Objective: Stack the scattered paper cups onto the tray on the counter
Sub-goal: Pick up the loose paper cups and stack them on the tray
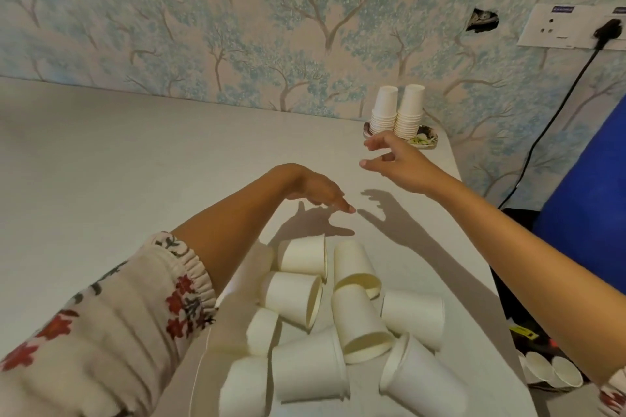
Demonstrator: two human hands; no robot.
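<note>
Loose paper cups [338, 322] lie on their sides in a cluster at the near edge of the white tabletop [135, 159], rims facing various directions and several touching one another. Just left of the cluster, a floral sleeve [111, 311] covers the left forearm to the elbow. Left hand [316, 191] hangs palm-down above the tabletop beyond the cluster, fingers relaxed and drooping toward the surface; its grip is slack and holds nothing, and the fingertips appear just clear of the tabletop, though contact cannot be confirmed. Right hand [401, 164] is raised higher and farther back, fingers spread loosely with the thumb apart; its grip is wide and also empty. Directly behind the right hand, two stacks of nested cups [398, 112] stand upside down, side by side, on a patterned tray [427, 139] at the far right corner of the tabletop, against the tree-patterned wallpaper [237, 20]. Wall socket panel [572, 27] sits at upper right with a black plug and cable running downward. More cups [550, 372] rest below the tabletop's right edge.
</note>
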